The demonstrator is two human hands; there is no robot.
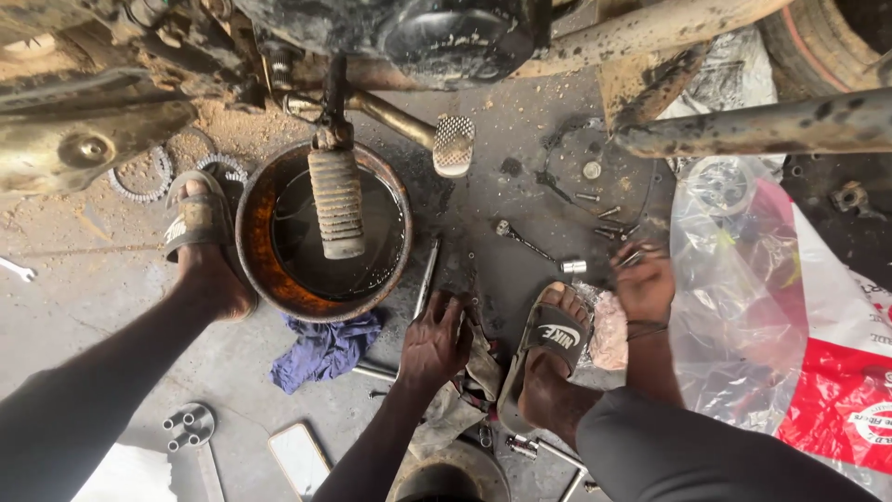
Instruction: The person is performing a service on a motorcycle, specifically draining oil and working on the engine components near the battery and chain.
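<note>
Small metal bolts [609, 216] lie scattered beside the right hand [643, 284], whose blurred grip I cannot tell. Left hand [435, 342] presses spread fingers on a dirty grey rag [478, 364].

I count two hands of mine in view, my left hand [435, 342] and my right hand [643, 284]. Two feet, each in one sandal: left sandal [197, 221], right sandal [556, 335]. One round pan [255, 246] of dark oil, far left of centre. One blue rag [323, 349] near it. One ratchet wrench [525, 244]. One phone [299, 457], near. Two toothed rings [141, 178] far left. Small bolts [609, 212] far right: several, exact number cannot be told.
</note>
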